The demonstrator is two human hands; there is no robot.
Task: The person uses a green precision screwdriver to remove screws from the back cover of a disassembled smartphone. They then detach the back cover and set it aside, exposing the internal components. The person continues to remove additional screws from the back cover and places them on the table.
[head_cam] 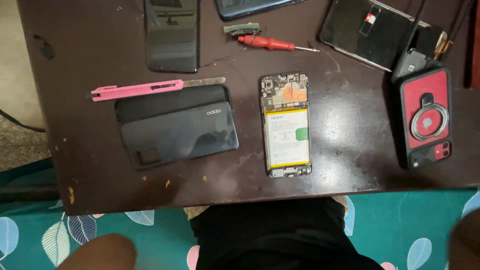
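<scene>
- Dark brown worktop (350,150), scuffed, seen from above; its near edge runs just ahead of the person's lap in black cloth (275,235).
- Opened phone (286,125) lies flat near the worktop's middle, back removed: circuit board at the far end, white-and-yellow battery filling most of the body, a green tab on the battery's right side.
- Left of it, apart, the black back cover (180,131) lies flat, angled a little, overlapping a second dark panel beneath it.
- Pink utility knife (137,89) rests along the far edge of that cover, metal blade out, pointing right.
- Red-handled screwdriver (267,43) lies farther off, tip to the right; a small green component (241,28) just beside its handle.
- Another dark phone (172,32) lies far left; a glossy black phone (367,30) lies tilted at far right.
- Phone in a red case (426,117) with a ring holder sits at the right edge.
- Left hand (100,252) is low at the near left, off the worktop, blurred; right hand (465,245) shows only a dark sliver at the near right corner. Neither touches anything; I cannot tell either grip.
- Teal leaf-print fabric (410,225) lies below the worktop.
</scene>
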